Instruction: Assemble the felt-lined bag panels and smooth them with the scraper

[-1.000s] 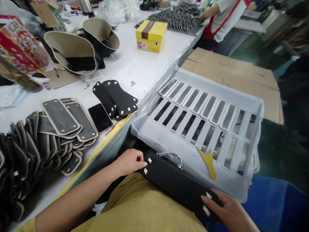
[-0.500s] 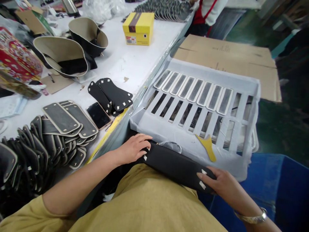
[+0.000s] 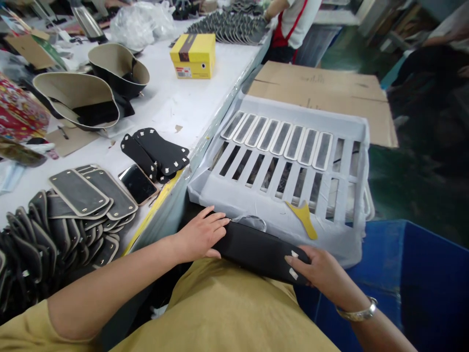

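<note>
A long black panel with small white tabs at its right end lies across my lap, against the front of the grey rack. My left hand rests flat over the panel's left end, its fingers stretched out and covering that end. At the other end, my right hand grips the panel, thumb on top beside the white tabs and fingers underneath, mostly hidden. Just beyond the panel, a yellow Y-shaped tool lies on the slatted grey rack. Several framed dark strips sit in a row on that rack.
Left on the white table are a pile of grey trimmed pieces, a phone and black tabbed pieces. Behind them stand two open bags and a yellow box. A blue bin is at right.
My left hand has flattened over the panel's left end, covering the white tabs there. My right hand keeps its grip. The whole view has shifted, so things appear farther left.
</note>
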Available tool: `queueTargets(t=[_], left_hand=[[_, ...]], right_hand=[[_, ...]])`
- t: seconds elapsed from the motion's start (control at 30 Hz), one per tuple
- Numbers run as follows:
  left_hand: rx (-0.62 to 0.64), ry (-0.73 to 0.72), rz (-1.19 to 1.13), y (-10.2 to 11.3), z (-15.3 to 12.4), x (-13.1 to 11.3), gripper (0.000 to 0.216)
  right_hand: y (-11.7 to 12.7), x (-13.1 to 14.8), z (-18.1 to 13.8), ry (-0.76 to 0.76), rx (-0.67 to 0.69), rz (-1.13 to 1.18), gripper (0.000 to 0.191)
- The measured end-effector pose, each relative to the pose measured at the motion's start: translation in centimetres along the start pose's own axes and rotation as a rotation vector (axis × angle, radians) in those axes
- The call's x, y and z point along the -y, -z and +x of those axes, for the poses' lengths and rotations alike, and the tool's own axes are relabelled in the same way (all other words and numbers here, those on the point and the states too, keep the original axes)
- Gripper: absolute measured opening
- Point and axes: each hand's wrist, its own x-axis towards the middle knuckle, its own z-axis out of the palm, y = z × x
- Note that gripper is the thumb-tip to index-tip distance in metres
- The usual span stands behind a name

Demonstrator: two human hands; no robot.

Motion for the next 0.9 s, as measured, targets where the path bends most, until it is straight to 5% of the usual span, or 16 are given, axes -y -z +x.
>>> queueTargets(t=[0.5,0.9], left_hand=[[-0.037,-0.054,-0.116,-1.5,7.0,-6.0,0.050],[-0.012,-0.033,-0.178,-2.2,7.7,-6.9,0.045]], right_hand=[[0.5,-0.5,0.1,0.039,-0.084,-0.117,0.026],[1.2,-1.0,-0.9,0.034,-0.086,-0.108,0.030]])
